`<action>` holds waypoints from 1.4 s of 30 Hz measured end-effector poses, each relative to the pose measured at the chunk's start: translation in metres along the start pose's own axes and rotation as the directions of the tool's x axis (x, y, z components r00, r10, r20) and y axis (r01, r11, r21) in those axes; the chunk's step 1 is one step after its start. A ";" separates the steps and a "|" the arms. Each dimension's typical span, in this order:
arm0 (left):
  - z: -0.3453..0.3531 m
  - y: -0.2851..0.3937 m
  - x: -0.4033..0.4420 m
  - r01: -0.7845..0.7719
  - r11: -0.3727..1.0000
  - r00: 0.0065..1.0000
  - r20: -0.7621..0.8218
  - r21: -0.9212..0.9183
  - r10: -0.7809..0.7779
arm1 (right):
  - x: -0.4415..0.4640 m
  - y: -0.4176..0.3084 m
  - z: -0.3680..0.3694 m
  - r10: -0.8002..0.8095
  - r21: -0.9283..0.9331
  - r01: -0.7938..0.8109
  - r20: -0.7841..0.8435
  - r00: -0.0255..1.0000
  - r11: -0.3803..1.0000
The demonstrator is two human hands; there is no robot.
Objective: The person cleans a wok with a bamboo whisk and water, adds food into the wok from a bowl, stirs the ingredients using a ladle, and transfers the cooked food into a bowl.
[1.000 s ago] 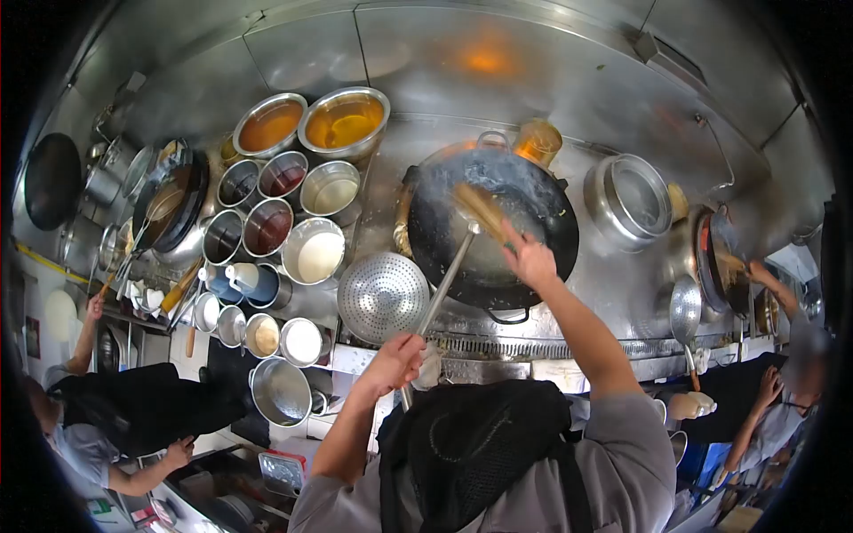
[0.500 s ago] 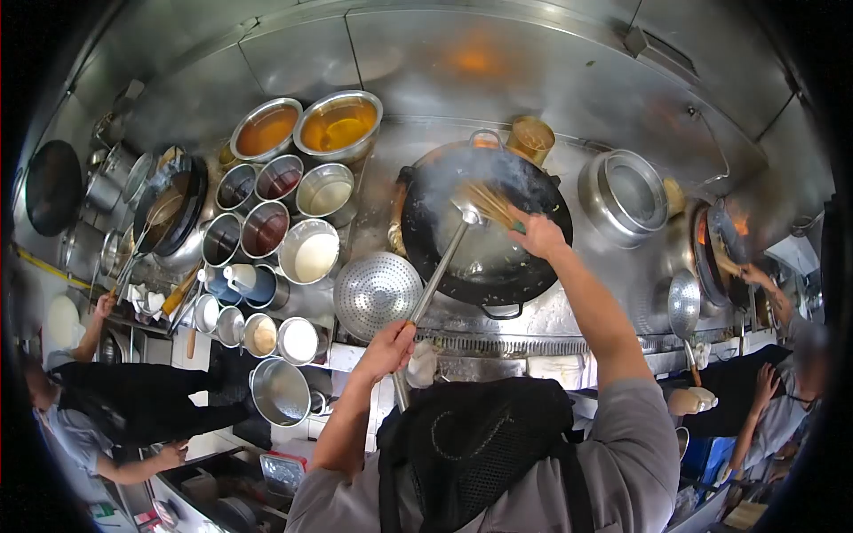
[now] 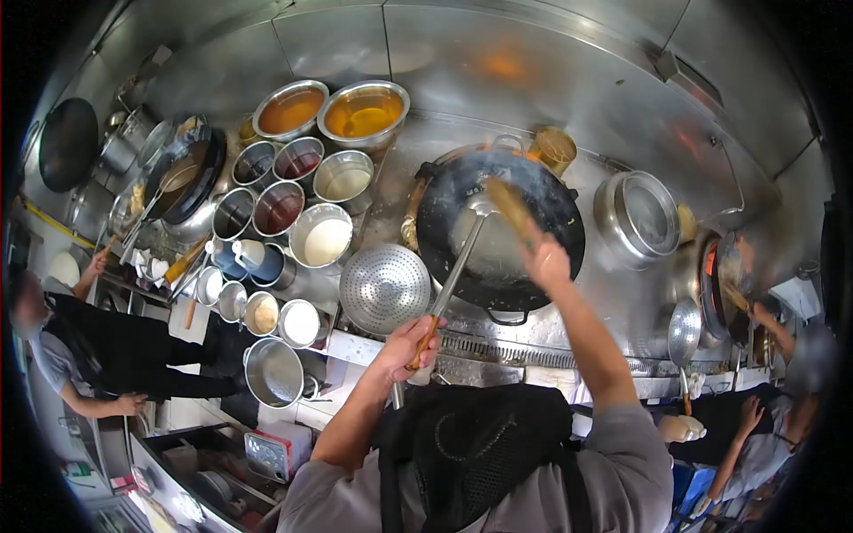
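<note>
My left hand (image 3: 411,348) is wrapped round the wooden handle of a long metal ladle (image 3: 457,271). The ladle's bowl rests inside a big black wok (image 3: 555,235) holding cloudy liquid, with steam rising. Over the wok's right half, my right hand (image 3: 544,261) grips a bamboo brush (image 3: 509,206), whose bristles are blurred and point to the upper left. A perforated strainer (image 3: 385,289) lies left of the wok, close to the ladle's shaft.
Two bowls of orange liquid (image 3: 362,114) and several metal pots of sauces (image 3: 322,242) stand to the left. Nested steel pots (image 3: 647,213) sit right of the wok. Co-workers stand at left (image 3: 115,338) and right (image 3: 746,426), each near another wok.
The view has shifted and turned a little. The bamboo brush has swung within the wok and is blurred again. More of the ladle's wooden handle shows at my left hand.
</note>
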State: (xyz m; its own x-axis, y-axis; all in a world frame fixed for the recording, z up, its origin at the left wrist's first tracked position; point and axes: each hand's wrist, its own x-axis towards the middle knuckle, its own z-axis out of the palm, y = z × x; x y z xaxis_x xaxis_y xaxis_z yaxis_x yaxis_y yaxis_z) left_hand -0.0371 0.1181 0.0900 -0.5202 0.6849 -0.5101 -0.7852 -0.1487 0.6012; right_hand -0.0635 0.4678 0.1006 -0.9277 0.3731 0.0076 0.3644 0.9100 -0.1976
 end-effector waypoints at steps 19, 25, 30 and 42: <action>0.021 0.006 -0.016 0.055 0.997 0.998 -0.029 0.049 -0.054 | 0.034 0.041 -0.023 -0.016 0.308 0.018 -0.011 1.000 0.951; 0.009 -0.008 0.002 0.003 0.999 1.000 -0.031 -0.036 -0.005 | 0.057 0.066 0.009 -0.342 0.224 0.304 0.153 0.927 0.926; 0.030 -0.027 0.041 -0.072 0.974 0.992 0.088 -0.214 0.093 | -0.018 -0.017 0.007 -0.291 -0.026 0.294 0.087 0.953 0.955; -0.015 -0.067 0.014 -0.104 0.472 0.881 -0.139 0.875 0.452 | 0.166 0.144 0.064 -0.474 0.353 0.369 0.281 0.835 0.859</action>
State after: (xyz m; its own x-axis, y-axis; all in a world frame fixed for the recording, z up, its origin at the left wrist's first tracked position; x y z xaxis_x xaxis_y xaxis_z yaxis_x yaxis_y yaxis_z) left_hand 0.0028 0.1270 0.0336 -0.8600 0.4374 -0.2628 -0.0221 0.4827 0.8755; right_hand -0.1705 0.6497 0.0106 -0.9697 -0.1707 -0.1750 -0.0580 0.8561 -0.5135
